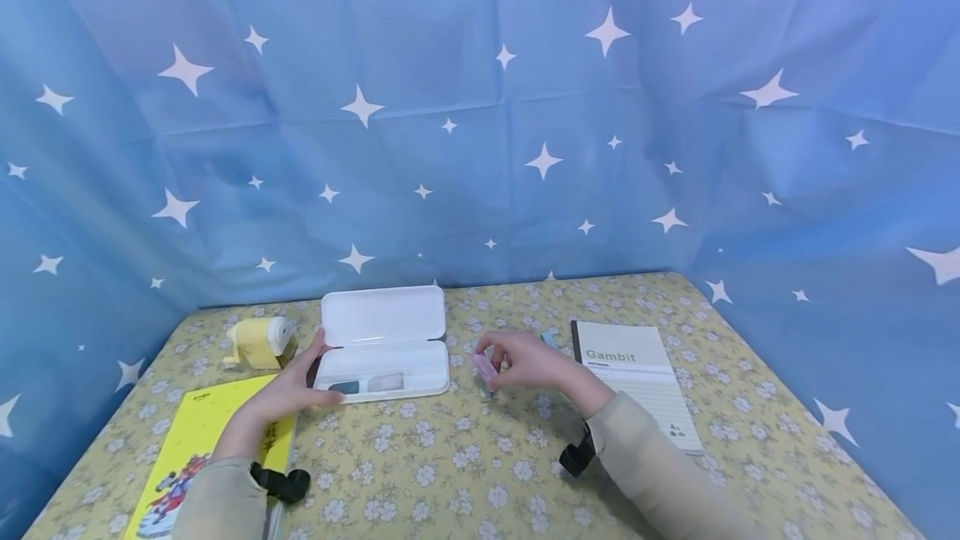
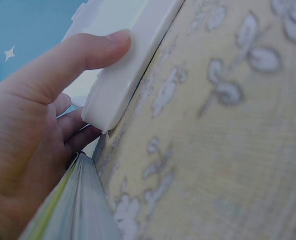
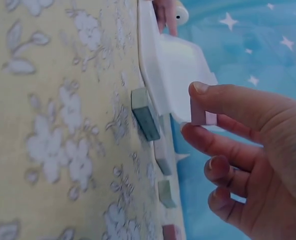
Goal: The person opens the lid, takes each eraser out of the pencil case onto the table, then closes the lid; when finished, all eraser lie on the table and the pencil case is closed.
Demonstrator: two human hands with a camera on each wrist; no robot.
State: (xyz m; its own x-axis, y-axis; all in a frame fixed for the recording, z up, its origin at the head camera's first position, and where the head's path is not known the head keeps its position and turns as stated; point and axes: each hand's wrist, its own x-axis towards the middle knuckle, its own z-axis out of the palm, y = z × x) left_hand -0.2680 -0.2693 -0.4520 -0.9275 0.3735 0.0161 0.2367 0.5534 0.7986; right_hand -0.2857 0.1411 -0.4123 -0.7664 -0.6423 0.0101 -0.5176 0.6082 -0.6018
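A white pencil case [image 1: 382, 316] lies with its lid raised, holding a dark green block [image 1: 345, 387] and a pale block [image 1: 386, 382] in its tray. My left hand [image 1: 288, 386] grips the case's left end, its thumb on the front wall in the left wrist view and its fingers around the end. To the right of the case, my right hand [image 1: 525, 361] pinches a small pink eraser [image 3: 197, 112] between thumb and index finger, above the table. Below it on the cloth stands a grey-green eraser [image 3: 145, 115], with more small blocks lined up beyond.
A yellow pencil sharpener [image 1: 258, 342] with a crank stands behind my left hand. Under my left forearm is a yellow book [image 1: 187, 432]. At the right lies a white Gambit notebook [image 1: 637, 382]. A flowered cloth [image 1: 450, 473] covers the table; a starry blue curtain hangs behind.
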